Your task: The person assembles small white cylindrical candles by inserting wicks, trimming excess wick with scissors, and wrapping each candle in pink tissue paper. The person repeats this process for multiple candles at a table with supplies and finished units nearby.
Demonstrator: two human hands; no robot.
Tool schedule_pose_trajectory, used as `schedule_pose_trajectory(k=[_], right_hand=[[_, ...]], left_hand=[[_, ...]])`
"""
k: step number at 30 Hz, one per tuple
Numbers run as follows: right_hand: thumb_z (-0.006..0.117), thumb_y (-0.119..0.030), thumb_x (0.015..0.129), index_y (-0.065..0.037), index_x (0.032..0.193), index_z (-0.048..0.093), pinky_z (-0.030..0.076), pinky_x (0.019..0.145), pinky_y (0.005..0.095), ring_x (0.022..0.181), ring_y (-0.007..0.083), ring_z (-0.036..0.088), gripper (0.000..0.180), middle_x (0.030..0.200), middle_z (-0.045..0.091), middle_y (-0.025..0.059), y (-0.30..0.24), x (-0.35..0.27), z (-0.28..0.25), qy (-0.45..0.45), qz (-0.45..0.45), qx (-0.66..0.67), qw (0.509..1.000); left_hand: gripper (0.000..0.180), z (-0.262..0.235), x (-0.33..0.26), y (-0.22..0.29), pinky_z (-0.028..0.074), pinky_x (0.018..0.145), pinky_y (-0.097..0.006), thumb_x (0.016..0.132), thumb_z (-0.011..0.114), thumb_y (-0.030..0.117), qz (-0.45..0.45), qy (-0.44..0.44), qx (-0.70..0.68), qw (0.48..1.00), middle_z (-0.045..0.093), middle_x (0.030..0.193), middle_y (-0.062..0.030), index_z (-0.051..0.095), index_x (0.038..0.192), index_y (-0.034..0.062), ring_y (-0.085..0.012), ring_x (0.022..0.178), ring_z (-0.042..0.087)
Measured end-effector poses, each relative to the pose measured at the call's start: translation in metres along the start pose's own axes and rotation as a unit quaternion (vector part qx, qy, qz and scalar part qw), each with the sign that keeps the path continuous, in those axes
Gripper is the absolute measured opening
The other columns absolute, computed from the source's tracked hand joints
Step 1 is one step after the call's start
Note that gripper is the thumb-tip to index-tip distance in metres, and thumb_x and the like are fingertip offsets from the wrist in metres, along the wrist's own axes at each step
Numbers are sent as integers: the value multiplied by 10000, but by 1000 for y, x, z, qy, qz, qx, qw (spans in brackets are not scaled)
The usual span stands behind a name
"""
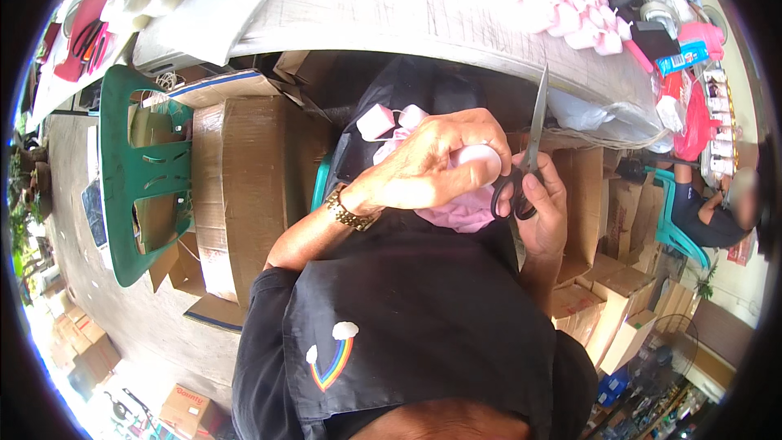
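Note:
My left hand [444, 159], with a gold watch at its wrist, is closed around a smooth, pale pink rounded piece [481, 160]. Close beside it, my right hand [544, 216] grips black-handled scissors [535, 126] by their finger loops, blades pointing up and away from me. Under my hands, soft pink material [460, 216] lies over my lap; whether it joins the rounded piece is hidden. Left of my left hand, a pale pink block-like piece [375, 122] rests on the dark cloth over my lap.
Across the front runs a whitish table [342, 20], with many pink pieces [570, 8] heaped at its right. A green plastic chair [122, 179] and a large cardboard box [252, 187] stand left. More boxes [582, 204] are at right, where another person [709, 216] sits beyond.

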State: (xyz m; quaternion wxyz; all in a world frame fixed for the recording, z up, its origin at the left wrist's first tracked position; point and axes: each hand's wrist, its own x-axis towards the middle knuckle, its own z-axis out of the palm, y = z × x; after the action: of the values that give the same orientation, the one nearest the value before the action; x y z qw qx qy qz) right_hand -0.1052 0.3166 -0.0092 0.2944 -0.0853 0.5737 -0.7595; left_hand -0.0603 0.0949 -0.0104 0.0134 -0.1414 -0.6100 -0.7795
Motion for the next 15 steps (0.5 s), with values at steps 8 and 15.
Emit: schedule_pose_trajectory(k=[8,15], right_hand=[[553,-155,968,34,951,608,387,405,208,472,86,516,198,644,604,89,-17,-21,7,-29,-45,-24,998],[591,-137,963,14,877,637,411,433,216,491,83,534,180,643,601,65,-19,-29,21,-46,62,-142,987]], left_hand=[[332,6,8,-2,473,856,-377,768,723,121,110,82,208,969,599,1068,-118,613,1072,48,-276,1030,577],[324,14,8,-13,512,720,-375,695,779,6,137,144,299,933,599,899,-83,565,936,40,-266,885,609]])
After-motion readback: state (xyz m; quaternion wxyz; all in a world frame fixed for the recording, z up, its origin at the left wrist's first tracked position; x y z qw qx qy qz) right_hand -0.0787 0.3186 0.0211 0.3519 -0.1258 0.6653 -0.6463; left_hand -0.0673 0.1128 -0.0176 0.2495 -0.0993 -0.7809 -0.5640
